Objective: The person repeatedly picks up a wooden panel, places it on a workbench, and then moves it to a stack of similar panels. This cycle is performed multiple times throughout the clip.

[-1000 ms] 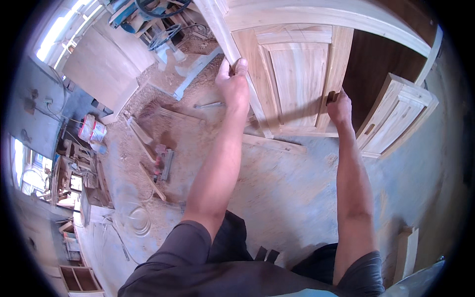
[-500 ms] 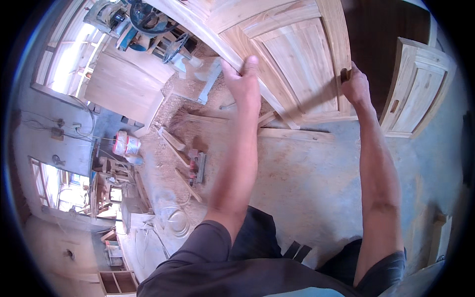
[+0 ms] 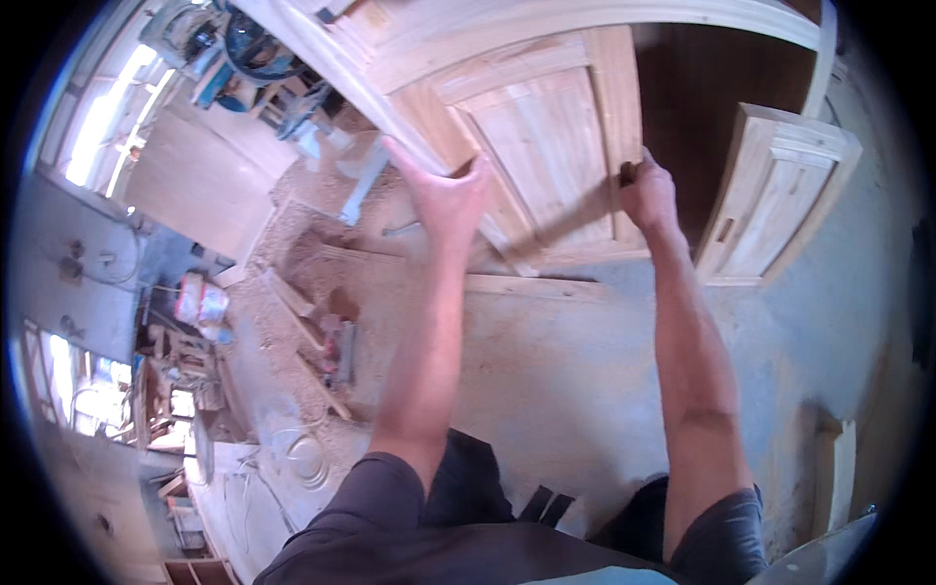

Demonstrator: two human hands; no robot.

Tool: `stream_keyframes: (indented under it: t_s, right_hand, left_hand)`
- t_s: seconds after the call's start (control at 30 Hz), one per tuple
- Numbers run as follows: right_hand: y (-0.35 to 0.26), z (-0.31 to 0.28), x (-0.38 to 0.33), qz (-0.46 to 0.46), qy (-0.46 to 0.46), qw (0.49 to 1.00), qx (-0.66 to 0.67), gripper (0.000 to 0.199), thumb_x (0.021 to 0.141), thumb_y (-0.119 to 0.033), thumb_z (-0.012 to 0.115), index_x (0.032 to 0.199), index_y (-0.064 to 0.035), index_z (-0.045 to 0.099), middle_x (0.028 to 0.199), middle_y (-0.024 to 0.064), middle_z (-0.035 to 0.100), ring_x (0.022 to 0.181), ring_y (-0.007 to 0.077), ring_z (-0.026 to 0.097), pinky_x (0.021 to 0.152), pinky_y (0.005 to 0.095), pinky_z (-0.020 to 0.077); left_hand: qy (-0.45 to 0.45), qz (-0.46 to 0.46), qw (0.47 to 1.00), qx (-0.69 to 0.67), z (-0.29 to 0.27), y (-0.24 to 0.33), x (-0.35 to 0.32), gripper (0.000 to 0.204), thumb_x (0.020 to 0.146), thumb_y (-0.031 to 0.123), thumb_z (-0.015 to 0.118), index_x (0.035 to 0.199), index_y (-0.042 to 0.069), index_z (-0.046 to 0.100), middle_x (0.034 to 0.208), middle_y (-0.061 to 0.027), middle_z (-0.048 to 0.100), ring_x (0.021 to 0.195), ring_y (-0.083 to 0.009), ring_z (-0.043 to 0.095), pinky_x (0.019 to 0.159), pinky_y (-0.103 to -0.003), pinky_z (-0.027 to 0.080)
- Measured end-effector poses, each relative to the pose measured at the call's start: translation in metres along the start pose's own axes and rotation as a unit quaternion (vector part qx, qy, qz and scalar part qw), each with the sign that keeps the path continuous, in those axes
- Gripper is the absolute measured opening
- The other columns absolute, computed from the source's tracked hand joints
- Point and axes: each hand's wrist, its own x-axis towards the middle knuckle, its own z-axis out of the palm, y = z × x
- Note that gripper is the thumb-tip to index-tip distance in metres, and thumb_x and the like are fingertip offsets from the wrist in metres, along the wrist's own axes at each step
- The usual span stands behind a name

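A pale wooden cabinet stands before me, its left door [image 3: 541, 146] with a raised panel set in the front. My right hand [image 3: 651, 200] is closed at that door's right edge, fingers at a dark slot cut in the stile. My left hand [image 3: 447, 200] is at the cabinet's left edge [image 3: 336, 83], thumb and fingers spread wide apart; whether it touches the wood I cannot tell. The cabinet's right door [image 3: 780, 200], with a similar slot, is swung outward, and the dark interior [image 3: 682, 107] shows between the doors.
A wooden strip [image 3: 531, 286] lies on the floor below the cabinet. To the left are sawdust, wood offcuts [image 3: 322, 380], a red-and-grey tool [image 3: 338, 349], a white bucket [image 3: 200, 297], a leaning board [image 3: 205, 171] and a machine with a dark wheel [image 3: 258, 44].
The whole scene has shifted left and slightly down in view. My left thumb and fingers have spread farther apart. My right hand stays at the door's slot.
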Motion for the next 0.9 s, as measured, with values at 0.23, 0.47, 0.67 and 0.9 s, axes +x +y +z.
stream_keyframes:
  t_s: [0.23,0.47,0.67,0.9]
  right_hand:
    - [-0.007,-0.001,-0.003,-0.082,-0.005,0.996,0.022,0.025,0.082,-0.021,0.067,0.091,0.0017,0.061,0.079,0.0255,0.067,0.079,0.0393,0.068,0.067,0.0476,0.0515]
    - [0.003,-0.003,0.002,-0.039,0.034,0.999,-0.008,0.028,0.09,-0.026,0.059,0.089,0.0017,0.061,0.078,0.0272,0.066,0.077,0.0428,0.066,0.066,0.0491,0.0507]
    - [-0.002,-0.01,0.004,-0.062,-0.058,0.995,-0.051,0.031,0.084,-0.028,0.069,0.102,-0.0033,0.069,0.079,0.026,0.068,0.078,0.0386,0.07,0.069,0.0455,0.0543]
    - [-0.011,-0.022,-0.005,-0.014,-0.021,1.0,-0.016,0.034,0.079,-0.022,0.072,0.101,0.0015,0.061,0.083,0.0207,0.07,0.082,0.0382,0.069,0.075,0.0476,0.0547]
  left_hand:
    - [0.021,0.057,0.996,0.064,-0.004,-0.028,0.002,0.129,0.065,0.028,0.084,0.15,-0.01,-0.006,0.15,-0.0361,0.023,0.14,-0.0396,0.033,0.118,-0.039,0.026]
    - [0.032,0.071,0.98,0.183,0.006,-0.024,0.003,0.136,0.063,0.032,0.087,0.148,-0.012,-0.01,0.145,-0.0377,0.029,0.134,-0.0417,0.04,0.116,-0.041,0.03]
    - [0.046,0.108,0.991,0.059,0.002,-0.017,0.006,0.125,0.063,0.024,0.082,0.149,-0.012,-0.002,0.15,-0.0356,0.025,0.141,-0.0402,0.03,0.119,-0.038,0.024]
    - [0.063,0.032,0.997,0.027,0.006,0.008,0.005,0.118,0.068,0.015,0.079,0.151,-0.009,0.0,0.152,-0.0322,0.023,0.141,-0.0374,0.031,0.119,-0.039,0.023]
